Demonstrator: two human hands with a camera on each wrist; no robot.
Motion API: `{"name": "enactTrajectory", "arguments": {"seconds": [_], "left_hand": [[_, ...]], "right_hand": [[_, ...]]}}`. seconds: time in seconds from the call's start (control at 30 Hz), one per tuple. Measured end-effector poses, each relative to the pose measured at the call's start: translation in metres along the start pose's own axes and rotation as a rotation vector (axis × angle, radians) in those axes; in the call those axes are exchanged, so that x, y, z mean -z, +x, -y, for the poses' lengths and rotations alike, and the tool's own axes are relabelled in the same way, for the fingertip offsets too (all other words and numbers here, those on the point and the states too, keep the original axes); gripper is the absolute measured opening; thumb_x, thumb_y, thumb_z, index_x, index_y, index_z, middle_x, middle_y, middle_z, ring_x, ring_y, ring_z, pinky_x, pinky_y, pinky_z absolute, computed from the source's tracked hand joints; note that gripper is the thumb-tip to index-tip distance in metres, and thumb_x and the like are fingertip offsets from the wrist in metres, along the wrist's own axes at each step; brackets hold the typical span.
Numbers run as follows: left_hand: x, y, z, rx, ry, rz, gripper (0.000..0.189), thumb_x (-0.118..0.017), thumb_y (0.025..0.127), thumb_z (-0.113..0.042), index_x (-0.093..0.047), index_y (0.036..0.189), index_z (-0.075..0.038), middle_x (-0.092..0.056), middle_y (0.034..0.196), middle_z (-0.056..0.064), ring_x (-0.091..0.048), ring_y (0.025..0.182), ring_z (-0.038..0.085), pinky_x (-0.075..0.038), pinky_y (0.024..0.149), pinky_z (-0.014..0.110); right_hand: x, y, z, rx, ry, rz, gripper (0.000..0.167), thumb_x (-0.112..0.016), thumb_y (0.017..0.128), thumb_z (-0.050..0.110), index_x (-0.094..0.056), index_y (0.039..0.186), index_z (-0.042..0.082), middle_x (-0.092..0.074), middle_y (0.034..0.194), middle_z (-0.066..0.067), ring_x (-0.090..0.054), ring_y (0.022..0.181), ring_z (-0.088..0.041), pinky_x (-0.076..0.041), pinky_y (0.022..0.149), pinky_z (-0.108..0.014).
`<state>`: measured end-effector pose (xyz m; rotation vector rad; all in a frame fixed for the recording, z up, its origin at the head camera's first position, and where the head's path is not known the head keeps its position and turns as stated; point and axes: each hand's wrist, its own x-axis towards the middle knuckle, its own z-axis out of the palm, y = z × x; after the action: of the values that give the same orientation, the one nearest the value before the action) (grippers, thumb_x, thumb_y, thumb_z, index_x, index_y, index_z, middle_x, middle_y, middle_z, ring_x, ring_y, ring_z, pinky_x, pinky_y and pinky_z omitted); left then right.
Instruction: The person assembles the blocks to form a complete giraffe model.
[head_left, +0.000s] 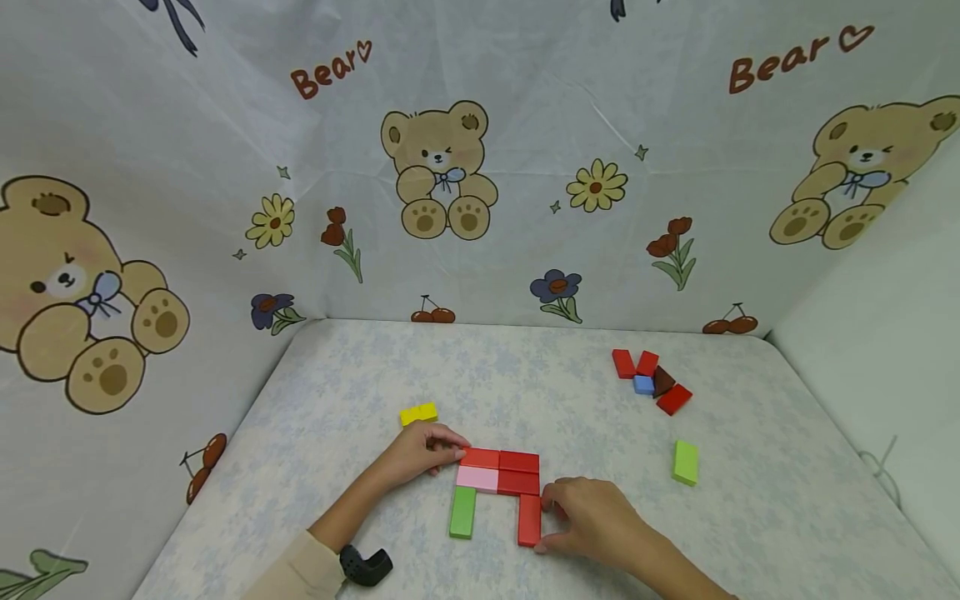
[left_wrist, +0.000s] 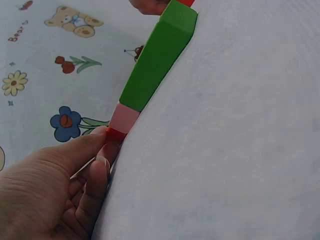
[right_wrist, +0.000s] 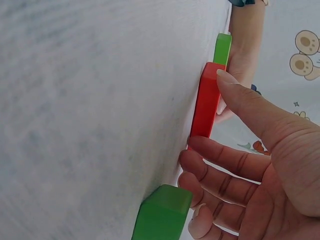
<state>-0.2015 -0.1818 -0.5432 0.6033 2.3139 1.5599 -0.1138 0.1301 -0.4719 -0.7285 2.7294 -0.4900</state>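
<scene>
So, nearest first: the right hand (head_left: 588,517), part-curled, lightly grips a smooth red oblong block (head_left: 529,521), thumb at its near corner, forefinger along its outer side. Across from it on the pale mottled worktop (head_left: 300,450) lies a flat green oblong block (head_left: 462,512). Just beyond, a pale pink oblong block (head_left: 477,477) sits beside two darker red blocks (head_left: 519,483), and the left hand (head_left: 422,450) pinches the outer end of a bright red oblong block (head_left: 481,457). Looks like squaring-up; next probably calls for gentle inward pressure, then a clean release. Farther out: a lime-green block (head_left: 685,462), two yellow blocks (head_left: 418,413), then a cluster with a small blue block (head_left: 643,384) and a brown triangular block (head_left: 663,382). At the back, the white bear-print backdrop (head_left: 525,83) reads "Bear" twice, a heart after each.
</scene>
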Motion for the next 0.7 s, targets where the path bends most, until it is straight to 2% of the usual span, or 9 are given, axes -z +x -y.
{"name": "enactTrajectory", "arguments": {"seconds": [0.17, 0.33, 0.7], "left_hand": [[0.0002, -0.0003, -0.0011, -0.012, 0.007, -0.001, 0.016, -0.075, 0.094, -0.026, -0.080, 0.108, -0.019, -0.067, 0.078, 0.001, -0.054, 0.055, 0.009, -0.053, 0.052, 0.027], [0.0001, 0.0004, -0.0018, 0.008, 0.009, -0.002, 0.014, -0.076, 0.093, -0.027, -0.080, 0.107, -0.023, -0.067, 0.077, 0.002, -0.054, 0.055, 0.010, -0.053, 0.053, 0.027], [-0.0001, -0.0002, -0.0011, -0.001, 0.007, -0.003, 0.016, -0.076, 0.094, -0.026, -0.080, 0.108, -0.020, -0.067, 0.077, 0.002, -0.054, 0.054, 0.009, -0.053, 0.052, 0.027]], "right_hand": [[0.0000, -0.0003, -0.0004, 0.001, 0.001, -0.002, 0.043, -0.090, 0.071, 0.050, -0.073, 0.094, 0.018, -0.052, 0.070, 0.014, -0.046, 0.063, -0.004, -0.041, 0.056, -0.024], [-0.0001, -0.0008, -0.0015, 0.011, 0.001, -0.009, 0.043, -0.090, 0.071, 0.050, -0.073, 0.093, 0.018, -0.052, 0.070, 0.014, -0.045, 0.063, -0.004, -0.041, 0.056, -0.023], [0.0031, -0.0008, -0.0011, -0.012, 0.013, 0.012, 0.042, -0.090, 0.072, 0.048, -0.074, 0.096, 0.018, -0.054, 0.071, 0.015, -0.047, 0.064, -0.004, -0.042, 0.057, -0.024]]}}
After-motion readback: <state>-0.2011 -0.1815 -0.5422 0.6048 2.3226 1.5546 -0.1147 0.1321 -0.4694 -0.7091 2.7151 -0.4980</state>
